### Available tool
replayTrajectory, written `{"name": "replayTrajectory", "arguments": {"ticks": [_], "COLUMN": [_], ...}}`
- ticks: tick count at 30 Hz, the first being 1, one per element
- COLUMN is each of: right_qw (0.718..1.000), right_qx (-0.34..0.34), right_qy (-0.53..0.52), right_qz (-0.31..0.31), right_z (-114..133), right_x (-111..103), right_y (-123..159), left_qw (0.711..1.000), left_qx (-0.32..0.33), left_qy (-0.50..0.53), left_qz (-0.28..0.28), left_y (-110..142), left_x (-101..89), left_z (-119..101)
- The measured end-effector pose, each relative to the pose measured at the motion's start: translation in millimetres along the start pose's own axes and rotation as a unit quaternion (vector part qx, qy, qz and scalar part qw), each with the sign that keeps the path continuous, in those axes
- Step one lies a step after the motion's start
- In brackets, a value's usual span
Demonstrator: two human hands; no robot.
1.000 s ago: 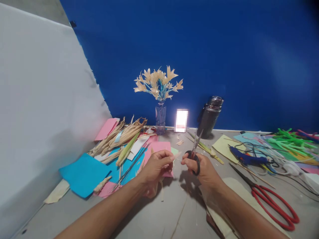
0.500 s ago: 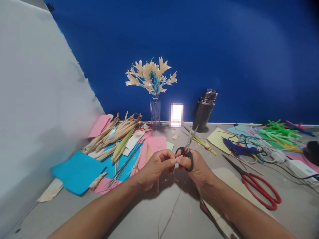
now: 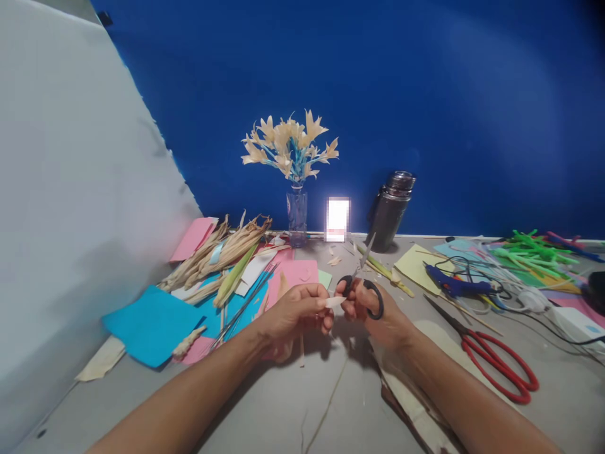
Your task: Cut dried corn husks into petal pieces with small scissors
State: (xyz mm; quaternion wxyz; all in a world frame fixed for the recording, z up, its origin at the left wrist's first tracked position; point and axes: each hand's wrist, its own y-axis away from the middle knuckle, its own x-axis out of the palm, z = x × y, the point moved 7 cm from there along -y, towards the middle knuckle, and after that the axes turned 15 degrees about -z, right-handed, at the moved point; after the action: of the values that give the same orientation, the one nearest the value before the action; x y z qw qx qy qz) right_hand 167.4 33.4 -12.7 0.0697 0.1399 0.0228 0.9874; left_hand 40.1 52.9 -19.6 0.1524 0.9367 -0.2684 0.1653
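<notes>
1. Hands. The left hand (image 3: pixel 307 306) pinches a pale piece (image 3: pixel 335 302) between thumb and forefinger; the right hand (image 3: pixel 373 309) is closed around black-handled scissors (image 3: pixel 363 263), blades pointing toward the back edge of the desk (image 3: pixel 265 416). The hands are close together; whether the right fingertips touch the piece cannot be told.
2. Progress. Cream flowers (image 3: pixel 289 135) stand assembled in a clear bottle (image 3: pixel 297 217) at the desk's back edge. The held piece appears single and unattached; the husk bundle (image 3: pixel 227 252) toward the left edge seems largely unused.
3. Materials. The piece is thin, slightly translucent and tapered. The husks are dry, fibrous and creased; the blue sheet (image 3: pixel 154 325) beside them is smooth and flat. Toward the right edge lie red-handled scissors (image 3: pixel 501 362) with broad looped grips, and fuzzy green stems (image 3: pixel 534 252).
</notes>
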Motion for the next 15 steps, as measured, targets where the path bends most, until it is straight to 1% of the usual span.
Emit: {"name": "replayTrajectory", "arguments": {"ticks": [2,4,7,9,10,12,15], "right_qw": [0.998,0.995,0.990,0.988,0.988,0.991,0.990], "right_qx": [-0.007,-0.010,-0.050,-0.071,-0.072,-0.060,-0.043], "right_qy": [0.055,0.096,0.102,0.098,0.097,0.101,0.136], "right_qz": [-0.008,-0.029,-0.078,-0.097,-0.095,-0.070,0.006], "right_z": [-3,-4,3,8,9,8,8], "right_x": [0,0,0,0,1,3,6], "right_y": [1,3,6,7,7,6,7], "left_qw": [1.000,1.000,0.999,0.998,0.997,0.994,0.991], "left_qx": [0.000,0.000,-0.001,0.006,0.011,0.017,0.016], "left_qy": [-0.010,-0.008,0.022,0.042,0.053,0.081,0.112], "left_qz": [-0.014,-0.022,-0.029,-0.045,-0.055,-0.071,-0.078], "left_y": [-2,-2,-1,-1,-2,-3,-5], "left_x": [-1.3,-0.9,1.4,0.4,-1.1,-5.4,-11.8], "left_z": [1,3,4,3,2,-1,-7]}}
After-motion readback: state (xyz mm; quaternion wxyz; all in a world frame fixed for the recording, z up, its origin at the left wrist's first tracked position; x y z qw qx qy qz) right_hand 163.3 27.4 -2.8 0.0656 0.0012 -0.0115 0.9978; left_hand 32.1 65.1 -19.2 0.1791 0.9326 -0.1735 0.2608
